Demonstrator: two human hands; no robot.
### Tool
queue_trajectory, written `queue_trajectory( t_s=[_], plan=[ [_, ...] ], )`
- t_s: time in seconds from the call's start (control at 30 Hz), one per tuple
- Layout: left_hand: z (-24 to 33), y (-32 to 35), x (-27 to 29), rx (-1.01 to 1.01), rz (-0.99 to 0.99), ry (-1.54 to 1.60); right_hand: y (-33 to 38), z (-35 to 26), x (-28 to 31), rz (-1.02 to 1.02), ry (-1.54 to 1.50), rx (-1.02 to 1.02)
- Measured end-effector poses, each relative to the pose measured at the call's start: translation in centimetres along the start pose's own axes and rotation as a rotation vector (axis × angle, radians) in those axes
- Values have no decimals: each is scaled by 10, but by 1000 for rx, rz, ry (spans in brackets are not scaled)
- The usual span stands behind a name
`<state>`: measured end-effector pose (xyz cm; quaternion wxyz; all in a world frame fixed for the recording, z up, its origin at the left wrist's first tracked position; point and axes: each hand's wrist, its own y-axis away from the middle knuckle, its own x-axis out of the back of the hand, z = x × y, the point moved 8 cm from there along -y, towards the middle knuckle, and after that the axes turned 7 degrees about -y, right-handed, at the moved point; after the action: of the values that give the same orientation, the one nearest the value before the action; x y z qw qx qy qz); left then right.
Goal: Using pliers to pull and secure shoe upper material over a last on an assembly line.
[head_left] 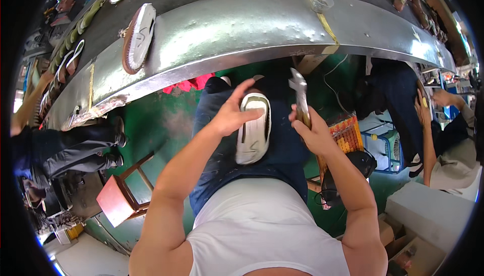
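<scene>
Nearest my lens is my own white shirt point(262, 230), with both bare forearms rising from the lower edge. From the head view I see my lap in dark blue trousers point(282, 155), and on it lies a shoe point(253, 131), sole up, pale and whitish with dark scribbled marks and a dark rim at the toe end. My left hand point(231, 115) rests on its upper left edge, fingers spread over the toe, not closed round it. My right hand point(313, 132) is wrapped tight round the handle of a metal tool point(299, 94) that stands upright just beside the shoe, its grey head pointing up.

Beyond my knees a curved metal conveyor edge point(242, 34) crosses the view, carrying another shoe sole point(138, 38) and a clear plastic cup point(321, 1). A red wooden stool point(121, 195) stands at lower left on the green floor point(161, 120). Another person's hands point(433, 99) work at far right.
</scene>
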<state>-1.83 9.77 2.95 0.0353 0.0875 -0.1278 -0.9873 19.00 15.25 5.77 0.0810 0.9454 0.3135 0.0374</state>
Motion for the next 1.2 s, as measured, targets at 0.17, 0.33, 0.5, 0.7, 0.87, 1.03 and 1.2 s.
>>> queue_trajectory(
  t_s=[0.17, 0.33, 0.5, 0.7, 0.87, 1.03, 1.2],
  plan=[
    [-3, 40, 19, -4, -48, 41, 47, -7, -37, -218, 110, -235],
    [4, 51, 31, -119, 28, -518, 43, 1, -70, -505, 216, -389],
    [-17, 48, 38, -189, -18, -386, 30, 6, -77, -582, -31, -454],
    [1, 48, 33, -186, 46, -475, 14, -2, -80, -604, -37, -582],
    [-9, 27, 42, -246, 98, -540, -5, 28, -77, -477, 302, -233],
    [-9, 32, 39, -157, 57, -511, -2, 1, -77, -569, 69, -532],
    [-20, 18, 47, -217, 59, -503, -15, 31, -72, -402, 335, -198]
  ],
)
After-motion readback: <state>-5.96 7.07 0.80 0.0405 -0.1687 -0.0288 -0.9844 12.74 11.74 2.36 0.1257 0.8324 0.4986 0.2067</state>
